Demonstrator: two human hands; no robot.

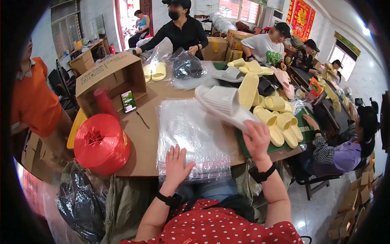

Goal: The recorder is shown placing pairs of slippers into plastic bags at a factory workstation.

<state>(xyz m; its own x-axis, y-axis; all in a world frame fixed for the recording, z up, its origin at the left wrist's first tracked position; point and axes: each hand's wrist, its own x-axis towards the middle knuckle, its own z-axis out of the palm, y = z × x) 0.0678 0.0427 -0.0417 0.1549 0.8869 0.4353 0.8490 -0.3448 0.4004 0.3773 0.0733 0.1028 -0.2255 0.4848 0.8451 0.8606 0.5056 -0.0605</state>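
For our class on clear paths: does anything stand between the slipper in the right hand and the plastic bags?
Nothing visible does: the right hand holds the grey slipper at the far right corner of the plastic bags; the left hand rests on their near end.

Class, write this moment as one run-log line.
left hand: flat on clear bags | right hand: holding pale grey slipper | nearby: yellow slippers, red roll
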